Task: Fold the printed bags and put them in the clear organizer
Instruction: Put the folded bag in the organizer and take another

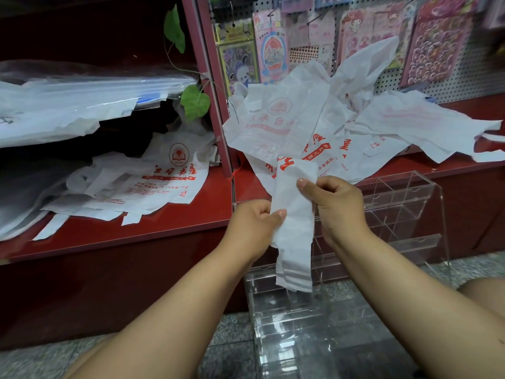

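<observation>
Both my hands hold one white bag with red print, folded into a narrow strip (294,220) that hangs upright in front of me. My left hand (257,222) pinches its left edge at mid-height. My right hand (333,198) pinches its right edge a little higher, near the top. The strip's handle end dangles down over the clear organizer (410,214), a tiered acrylic box with several compartments standing on the floor against the red shelf. Behind the strip, a loose heap of unfolded printed bags (314,121) lies on the red ledge.
Another pile of printed bags (153,184) lies on the red shelf (164,228) at the left, below stacked plastic sheets (68,105). A green vine (194,102) hangs by the red post. Sticker packs (437,42) hang on the pegboard behind. Speckled floor lies below.
</observation>
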{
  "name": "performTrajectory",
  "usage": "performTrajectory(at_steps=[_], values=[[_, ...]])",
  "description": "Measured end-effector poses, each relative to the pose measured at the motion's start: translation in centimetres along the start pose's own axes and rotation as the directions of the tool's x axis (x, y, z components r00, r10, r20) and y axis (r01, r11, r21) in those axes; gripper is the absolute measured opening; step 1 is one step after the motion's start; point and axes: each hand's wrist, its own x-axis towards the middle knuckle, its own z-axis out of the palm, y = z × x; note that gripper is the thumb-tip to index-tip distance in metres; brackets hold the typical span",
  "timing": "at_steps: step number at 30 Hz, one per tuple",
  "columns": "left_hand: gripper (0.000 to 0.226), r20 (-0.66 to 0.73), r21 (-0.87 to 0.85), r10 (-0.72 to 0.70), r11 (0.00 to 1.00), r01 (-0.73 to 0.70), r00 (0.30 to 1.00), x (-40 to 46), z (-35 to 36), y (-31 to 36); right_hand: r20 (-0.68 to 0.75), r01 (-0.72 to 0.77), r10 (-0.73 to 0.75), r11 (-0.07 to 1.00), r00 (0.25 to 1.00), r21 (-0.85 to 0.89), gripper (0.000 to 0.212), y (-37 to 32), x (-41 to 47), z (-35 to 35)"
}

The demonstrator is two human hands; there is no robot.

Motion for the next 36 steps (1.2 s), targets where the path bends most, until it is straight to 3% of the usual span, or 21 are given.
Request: performTrajectory(at_steps=[4, 5, 8, 10, 12, 14, 19, 23, 26, 28, 30, 36], values=[[0.034, -0.038, -0.001, -0.003, 1.0, 0.003, 0.999, 0.2, -0.3, -0.3, 0.013, -0.035, 0.035, 0.999, 0.999, 0.017, 0.012, -0.1, 0.6, -0.2], [0.04, -0.077, -0.014, 0.014, 1.0, -0.016, 0.997, 0.4, -0.5, -0.3, 0.038, -0.071, 0.071, 0.997, 0.997, 0.002, 0.021, -0.1, 0.7, -0.4], [0.054, -0.222, -0.064, 0.097, 0.991, -0.114, 0.97, 1.2, -1.5, -0.1, 0.233, -0.148, 0.22, 0.945, 0.947, -0.293, 0.043, -0.4, 0.6, -1.0], [0.061, -0.289, -0.081, 0.123, 0.985, -0.152, 0.949, 1.6, -2.1, 0.0, 0.41, -0.092, 0.302, 0.884, 0.86, -0.458, 0.035, -0.6, 0.0, -1.4], [0.063, -0.311, -0.106, 0.12, 0.981, -0.16, 0.943, 1.5, -2.5, 0.4, 0.511, 0.003, 0.295, 0.864, 0.807, -0.504, 0.023, 0.0, -0.6, -1.4], [0.057, -0.31, -0.145, 0.099, 0.978, -0.15, 0.945, 1.5, -2.7, 0.7, 0.526, 0.054, 0.253, 0.865, 0.812, -0.5, 0.017, 0.8, -0.9, -1.3], [0.041, -0.222, -0.259, 0.009, 0.964, -0.068, 0.975, 1.2, -2.2, 1.0, 0.497, -0.143, 0.349, 0.903, 0.795, -0.406, 0.012, 1.7, -0.8, -1.5], [0.031, -0.115, -0.213, -0.002, 0.977, -0.022, 0.993, 0.9, -1.9, 0.9, 0.513, -0.313, 0.361, 0.932, 0.779, -0.18, 0.025, 1.3, -0.3, -1.6], [0.028, -0.042, -0.157, 0.025, 0.987, -0.031, 0.999, 0.3, -1.7, 1.0, 0.583, -0.534, 0.375, 0.836, 0.721, 0.123, 0.044, 0.5, 0.0, -1.9], [0.028, -0.006, -0.101, 0.049, 0.994, -0.049, 0.999, 0.1, -1.5, 0.8, 0.546, -0.558, 0.36, 0.79, 0.757, 0.253, 0.045, 0.2, 0.2, -1.9], [0.031, 0.014, -0.039, 0.078, 0.996, -0.077, 0.997, 0.0, -1.4, 0.7, 0.49, -0.512, 0.355, 0.827, 0.796, 0.232, 0.032, -0.2, 0.3, -1.9], [0.026, -0.005, 0.14, 0.095, 0.986, -0.094, 0.995, 0.1, -0.7, 0.5, 0.412, -0.32, 0.325, 0.944, 0.851, -0.085, 0.011, -0.3, 0.0, -1.8]])
